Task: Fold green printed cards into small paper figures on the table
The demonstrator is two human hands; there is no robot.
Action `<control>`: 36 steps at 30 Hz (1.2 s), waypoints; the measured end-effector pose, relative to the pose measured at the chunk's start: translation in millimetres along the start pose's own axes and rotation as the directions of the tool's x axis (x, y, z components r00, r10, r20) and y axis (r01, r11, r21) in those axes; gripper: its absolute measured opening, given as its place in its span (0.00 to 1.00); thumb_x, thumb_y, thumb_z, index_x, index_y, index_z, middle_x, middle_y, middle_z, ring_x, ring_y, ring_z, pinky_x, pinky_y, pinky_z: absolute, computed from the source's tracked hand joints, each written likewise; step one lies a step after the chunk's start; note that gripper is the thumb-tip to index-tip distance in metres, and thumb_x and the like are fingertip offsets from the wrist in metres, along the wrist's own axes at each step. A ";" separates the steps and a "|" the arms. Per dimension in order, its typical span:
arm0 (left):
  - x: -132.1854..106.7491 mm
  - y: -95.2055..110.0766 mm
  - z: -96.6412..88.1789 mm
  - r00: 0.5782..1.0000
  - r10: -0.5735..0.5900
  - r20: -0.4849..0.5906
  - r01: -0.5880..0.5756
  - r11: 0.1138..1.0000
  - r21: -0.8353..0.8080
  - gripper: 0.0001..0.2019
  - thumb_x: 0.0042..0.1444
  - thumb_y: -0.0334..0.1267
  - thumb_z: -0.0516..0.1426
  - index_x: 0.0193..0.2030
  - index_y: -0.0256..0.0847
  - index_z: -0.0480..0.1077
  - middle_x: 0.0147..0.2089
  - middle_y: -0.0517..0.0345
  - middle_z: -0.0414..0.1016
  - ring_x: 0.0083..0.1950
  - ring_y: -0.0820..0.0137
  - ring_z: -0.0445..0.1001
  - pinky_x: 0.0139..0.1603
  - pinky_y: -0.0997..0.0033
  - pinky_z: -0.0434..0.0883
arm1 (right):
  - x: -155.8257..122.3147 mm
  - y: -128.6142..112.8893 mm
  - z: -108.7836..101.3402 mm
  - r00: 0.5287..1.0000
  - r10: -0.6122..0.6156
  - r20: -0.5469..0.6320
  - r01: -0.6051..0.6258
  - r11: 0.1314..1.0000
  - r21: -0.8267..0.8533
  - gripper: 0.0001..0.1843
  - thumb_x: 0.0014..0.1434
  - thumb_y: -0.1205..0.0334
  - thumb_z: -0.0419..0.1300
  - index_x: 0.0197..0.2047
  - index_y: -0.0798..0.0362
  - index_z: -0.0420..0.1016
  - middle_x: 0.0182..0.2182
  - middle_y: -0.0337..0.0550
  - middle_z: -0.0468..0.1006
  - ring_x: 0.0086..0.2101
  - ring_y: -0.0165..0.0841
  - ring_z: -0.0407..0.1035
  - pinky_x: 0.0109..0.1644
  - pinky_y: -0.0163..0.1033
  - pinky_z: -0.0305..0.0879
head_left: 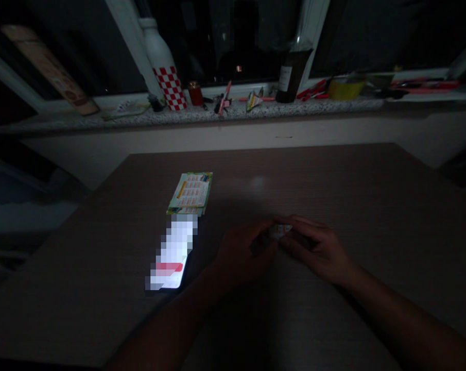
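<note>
Both hands meet over the brown table, around a small piece of printed paper (281,230) with pale and reddish marks. My left hand (246,250) is closed, its fingertips at the paper's left side. From the right, my right hand (317,247) pinches the paper between thumb and fingers. Much of the paper is covered by the fingers, and the dim light hides its exact shape. To the left of my left hand lies a lit phone (173,252), its screen blurred out. A small stack of printed sheets (192,193) lies just beyond the phone.
Along the granite windowsill (233,111) stand a white bottle with red checks (167,72), a small red jar (195,94) and a dark bottle (289,77). A folded paper piece (254,100), a yellow container (346,88) and a tall tube (51,69) are there too.
</note>
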State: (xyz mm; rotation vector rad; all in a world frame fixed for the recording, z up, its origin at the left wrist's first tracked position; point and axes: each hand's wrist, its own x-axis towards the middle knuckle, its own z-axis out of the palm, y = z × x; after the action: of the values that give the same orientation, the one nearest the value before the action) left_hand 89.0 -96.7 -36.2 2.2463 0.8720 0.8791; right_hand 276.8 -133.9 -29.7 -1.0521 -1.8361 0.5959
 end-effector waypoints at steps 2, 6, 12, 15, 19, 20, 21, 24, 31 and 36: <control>0.1 0.0 0.1 1.000 0.004 0.002 -0.004 1.000 -0.008 0.18 0.54 0.37 0.57 0.53 0.42 0.67 0.43 0.55 0.77 0.39 0.69 0.75 0.41 0.67 0.72 | 0.2 0.3 0.0 1.000 0.004 0.006 -0.004 1.000 0.004 0.17 0.59 0.65 0.57 0.52 0.52 0.72 0.39 0.48 0.78 0.39 0.35 0.74 0.40 0.38 0.72; -0.2 -1.6 1.3 0.999 0.042 -0.026 -0.042 0.999 0.023 0.18 0.54 0.36 0.56 0.53 0.42 0.66 0.41 0.55 0.77 0.37 0.69 0.75 0.40 0.67 0.72 | -0.4 2.8 -0.6 1.000 -0.007 0.027 0.007 1.000 -0.008 0.18 0.60 0.65 0.57 0.54 0.52 0.71 0.39 0.47 0.77 0.39 0.34 0.73 0.40 0.37 0.71; 0.0 -1.8 1.5 0.998 0.056 -0.015 -0.055 0.996 0.066 0.18 0.55 0.36 0.55 0.53 0.40 0.67 0.42 0.54 0.77 0.38 0.69 0.75 0.40 0.67 0.72 | -0.9 2.6 -1.3 0.999 0.002 0.035 -0.001 0.999 -0.035 0.18 0.59 0.66 0.57 0.53 0.52 0.71 0.40 0.48 0.77 0.40 0.35 0.73 0.43 0.38 0.71; 0.0 -1.0 2.3 0.998 0.066 -0.019 -0.064 0.994 0.093 0.18 0.55 0.36 0.56 0.53 0.41 0.66 0.43 0.55 0.77 0.39 0.69 0.75 0.41 0.68 0.72 | -0.3 -0.2 0.0 1.000 -0.011 0.001 0.011 0.998 -0.069 0.18 0.58 0.68 0.57 0.52 0.52 0.72 0.39 0.47 0.78 0.38 0.34 0.74 0.40 0.37 0.71; -1.6 -0.7 6.4 0.995 0.077 -0.060 -0.066 0.984 0.167 0.18 0.54 0.37 0.56 0.53 0.42 0.67 0.43 0.55 0.77 0.41 0.68 0.75 0.44 0.66 0.72 | -1.6 -0.2 3.7 0.995 0.014 -0.098 -0.025 0.994 -0.111 0.17 0.54 0.69 0.58 0.48 0.51 0.73 0.37 0.45 0.80 0.35 0.34 0.75 0.36 0.36 0.71; -2.2 -0.4 7.3 0.994 0.084 -0.075 -0.069 0.981 0.181 0.18 0.54 0.38 0.56 0.53 0.43 0.67 0.44 0.55 0.77 0.42 0.67 0.75 0.45 0.65 0.71 | -2.3 0.7 4.7 0.992 0.029 -0.122 -0.043 0.993 -0.112 0.16 0.53 0.69 0.58 0.47 0.52 0.74 0.36 0.44 0.80 0.35 0.34 0.75 0.36 0.36 0.71; -2.8 0.0 7.8 0.992 0.096 -0.084 -0.079 0.979 0.186 0.18 0.54 0.38 0.56 0.53 0.43 0.67 0.44 0.54 0.77 0.42 0.67 0.75 0.45 0.64 0.71 | -2.8 1.8 5.5 0.989 0.046 -0.144 -0.061 0.992 -0.108 0.15 0.53 0.69 0.59 0.45 0.52 0.75 0.35 0.44 0.80 0.34 0.34 0.76 0.36 0.36 0.71; -4.0 2.1 7.5 0.992 0.115 -0.051 -0.106 0.982 0.157 0.19 0.54 0.40 0.56 0.52 0.41 0.67 0.42 0.54 0.77 0.41 0.67 0.75 0.44 0.64 0.72 | -3.5 4.6 6.7 0.982 0.092 -0.166 -0.103 0.993 -0.062 0.10 0.51 0.68 0.60 0.39 0.52 0.76 0.30 0.42 0.81 0.30 0.33 0.75 0.33 0.35 0.71; -2.2 6.3 2.0 0.997 0.070 -0.010 -0.070 0.997 0.023 0.15 0.54 0.37 0.56 0.49 0.40 0.69 0.42 0.54 0.77 0.40 0.68 0.75 0.42 0.66 0.71 | -3.2 6.5 7.0 0.976 0.127 -0.177 -0.131 0.991 -0.009 0.05 0.51 0.67 0.62 0.34 0.54 0.77 0.27 0.41 0.80 0.28 0.31 0.74 0.32 0.33 0.70; 0.7 5.9 -2.3 0.997 -0.057 0.055 0.066 0.980 -0.186 0.13 0.53 0.33 0.57 0.46 0.40 0.72 0.36 0.58 0.77 0.36 0.71 0.74 0.38 0.71 0.70 | -4.4 9.0 7.7 0.972 0.189 -0.137 -0.178 0.980 0.093 0.05 0.51 0.66 0.63 0.33 0.54 0.78 0.27 0.42 0.81 0.27 0.32 0.75 0.31 0.34 0.70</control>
State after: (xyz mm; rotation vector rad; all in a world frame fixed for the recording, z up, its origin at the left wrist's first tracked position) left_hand 89.8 -99.2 -30.4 2.0591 0.7977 0.8375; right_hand 274.7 -132.8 -42.1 -1.1878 -1.5873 0.6786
